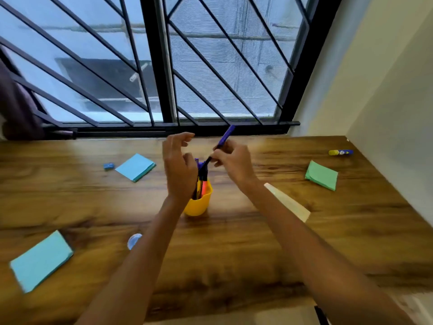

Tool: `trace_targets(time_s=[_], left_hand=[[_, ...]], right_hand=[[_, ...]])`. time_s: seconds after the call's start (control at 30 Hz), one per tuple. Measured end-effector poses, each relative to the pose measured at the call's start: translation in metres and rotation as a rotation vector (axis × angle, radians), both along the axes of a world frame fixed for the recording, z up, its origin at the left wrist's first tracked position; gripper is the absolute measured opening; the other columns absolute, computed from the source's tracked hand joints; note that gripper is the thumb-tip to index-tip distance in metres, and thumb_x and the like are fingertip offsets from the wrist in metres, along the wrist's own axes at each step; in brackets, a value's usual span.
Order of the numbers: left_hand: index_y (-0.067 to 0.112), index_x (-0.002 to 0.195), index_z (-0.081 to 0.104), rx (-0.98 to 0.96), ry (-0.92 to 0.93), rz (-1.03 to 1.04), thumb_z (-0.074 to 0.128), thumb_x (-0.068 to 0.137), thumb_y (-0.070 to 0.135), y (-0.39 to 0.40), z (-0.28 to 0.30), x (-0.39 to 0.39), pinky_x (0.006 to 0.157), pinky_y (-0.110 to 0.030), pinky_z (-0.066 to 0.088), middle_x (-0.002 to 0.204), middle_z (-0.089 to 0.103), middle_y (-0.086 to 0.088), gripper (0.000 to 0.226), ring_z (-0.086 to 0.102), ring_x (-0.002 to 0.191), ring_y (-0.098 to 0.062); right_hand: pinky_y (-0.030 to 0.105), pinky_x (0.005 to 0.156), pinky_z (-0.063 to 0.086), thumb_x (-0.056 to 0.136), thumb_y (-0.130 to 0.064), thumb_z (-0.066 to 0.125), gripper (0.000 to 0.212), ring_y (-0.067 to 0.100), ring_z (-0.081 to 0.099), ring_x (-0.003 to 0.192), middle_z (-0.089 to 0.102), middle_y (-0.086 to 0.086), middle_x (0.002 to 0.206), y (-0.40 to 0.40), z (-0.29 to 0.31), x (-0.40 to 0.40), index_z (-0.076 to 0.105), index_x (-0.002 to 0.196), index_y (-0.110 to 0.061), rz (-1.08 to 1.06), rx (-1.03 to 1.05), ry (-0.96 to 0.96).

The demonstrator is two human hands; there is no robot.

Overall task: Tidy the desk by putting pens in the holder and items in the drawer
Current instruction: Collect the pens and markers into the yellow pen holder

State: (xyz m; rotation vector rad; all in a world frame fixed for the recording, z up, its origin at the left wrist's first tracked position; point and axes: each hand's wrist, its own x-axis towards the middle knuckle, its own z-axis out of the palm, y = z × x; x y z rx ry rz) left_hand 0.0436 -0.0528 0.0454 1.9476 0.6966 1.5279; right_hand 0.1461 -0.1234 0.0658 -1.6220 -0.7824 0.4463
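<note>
A yellow pen holder (199,205) stands in the middle of the wooden desk (234,242), with several pens (203,181) upright in it. My right hand (232,160) pinches a blue pen (225,137), tilted, its dark tip pointing down towards the holder's mouth. Just left of the holder hovers my left hand (179,167), fingers curled and apart, holding nothing. It hides the holder's left side.
Blue paper pads lie at the back left (136,167) and front left (41,261), a green pad (322,175) at right. A small blue eraser (109,166), a glue stick (341,152), a cream ruler-like strip (289,202) and a clear round lid (134,240) also lie about. A barred window (164,66) rises behind.
</note>
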Motion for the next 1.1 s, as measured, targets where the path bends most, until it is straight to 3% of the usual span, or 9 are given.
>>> trace_targets(time_s=[0.1, 0.27, 0.43, 0.5, 0.57, 0.63, 0.77, 0.93, 1.1], left_hand=[[0.007, 0.109, 0.054, -0.080, 0.028, 0.064, 0.040, 0.067, -0.018, 0.011, -0.017, -0.023, 0.078, -0.013, 0.036, 0.102, 0.052, -0.004, 0.051, 0.050, 0.095, -0.017], [0.005, 0.130, 0.039, -0.364, 0.136, -0.152, 0.046, 0.075, -0.022, 0.022, -0.042, -0.052, 0.077, -0.006, 0.040, 0.118, 0.049, -0.010, 0.062, 0.050, 0.106, -0.019], [0.016, 0.145, 0.018, -0.551, 0.275, -0.381, 0.049, 0.074, 0.003, 0.014, -0.062, -0.073, 0.095, -0.021, 0.037, 0.132, 0.042, -0.003, 0.079, 0.043, 0.119, -0.015], [0.023, 0.149, 0.007, -0.594, 0.384, -0.499, 0.057, 0.081, 0.002, 0.008, -0.067, -0.076, 0.085, -0.005, 0.038, 0.136, 0.034, 0.003, 0.087, 0.038, 0.121, -0.010], [0.027, 0.149, 0.002, -0.642, 0.429, -0.568, 0.066, 0.080, -0.007, 0.003, -0.070, -0.073, 0.071, -0.005, 0.044, 0.134, 0.033, 0.005, 0.100, 0.038, 0.118, -0.009], [0.026, 0.148, 0.007, -0.655, 0.426, -0.535, 0.075, 0.072, -0.005, 0.000, -0.073, -0.068, 0.071, -0.013, 0.047, 0.125, 0.041, 0.008, 0.107, 0.046, 0.109, -0.008], [0.023, 0.130, 0.033, -0.724, 0.357, -0.471, 0.080, 0.063, -0.007, -0.001, -0.077, -0.056, 0.069, -0.017, 0.050, 0.105, 0.053, 0.016, 0.087, 0.055, 0.104, -0.015], [0.025, 0.120, 0.038, -0.697, 0.336, -0.487, 0.083, 0.059, -0.006, -0.022, -0.078, -0.030, 0.068, -0.017, 0.051, 0.104, 0.056, 0.012, 0.082, 0.056, 0.093, -0.002], [0.024, 0.118, 0.039, -0.593, 0.320, -0.576, 0.084, 0.057, -0.007, -0.061, -0.062, 0.027, 0.065, -0.013, 0.053, 0.101, 0.057, 0.014, 0.082, 0.058, 0.088, 0.000]], right_hand=[[0.020, 0.063, 0.050, 0.077, -0.004, 0.069, 0.006, 0.018, 0.063, 0.069, 0.069, 0.009, 0.077, 0.002, -0.013, -0.016, 0.070, 0.084, -0.003, 0.062, -0.154, -0.189], [0.029, 0.073, 0.051, 0.077, -0.014, 0.075, 0.016, 0.019, 0.066, 0.078, 0.072, 0.008, 0.087, 0.001, -0.027, -0.026, 0.074, 0.091, -0.005, 0.097, -0.295, -0.304], [0.009, 0.061, 0.044, 0.082, -0.017, 0.072, 0.012, 0.004, 0.055, 0.068, 0.062, -0.006, 0.075, -0.003, -0.028, -0.023, 0.066, 0.090, -0.009, -0.082, -0.157, -0.114], [0.007, 0.057, 0.042, 0.084, -0.014, 0.068, 0.008, 0.003, 0.053, 0.068, 0.058, -0.008, 0.075, -0.006, -0.029, -0.019, 0.063, 0.090, -0.012, -0.181, -0.104, -0.022], [0.006, 0.054, 0.041, 0.085, -0.011, 0.066, 0.010, 0.005, 0.052, 0.069, 0.057, -0.006, 0.077, -0.011, -0.031, -0.015, 0.060, 0.094, -0.011, -0.256, -0.055, 0.066], [0.007, 0.054, 0.042, 0.085, -0.009, 0.064, 0.014, 0.005, 0.053, 0.071, 0.057, -0.004, 0.079, -0.018, -0.033, -0.011, 0.059, 0.098, -0.010, -0.306, -0.027, 0.131], [0.009, 0.058, 0.043, 0.085, -0.007, 0.062, 0.010, 0.006, 0.053, 0.072, 0.059, -0.004, 0.081, -0.038, -0.037, -0.002, 0.059, 0.093, -0.012, -0.345, -0.010, 0.138], [0.032, 0.078, 0.050, 0.086, -0.006, 0.061, 0.013, 0.017, 0.061, 0.086, 0.064, 0.001, 0.088, -0.070, -0.040, 0.015, 0.060, 0.088, -0.019, -0.416, 0.007, 0.198], [0.024, 0.072, 0.048, 0.086, -0.004, 0.058, 0.010, 0.012, 0.059, 0.077, 0.065, 0.002, 0.084, -0.114, -0.030, 0.039, 0.063, 0.090, -0.011, -0.577, 0.028, 0.129]])
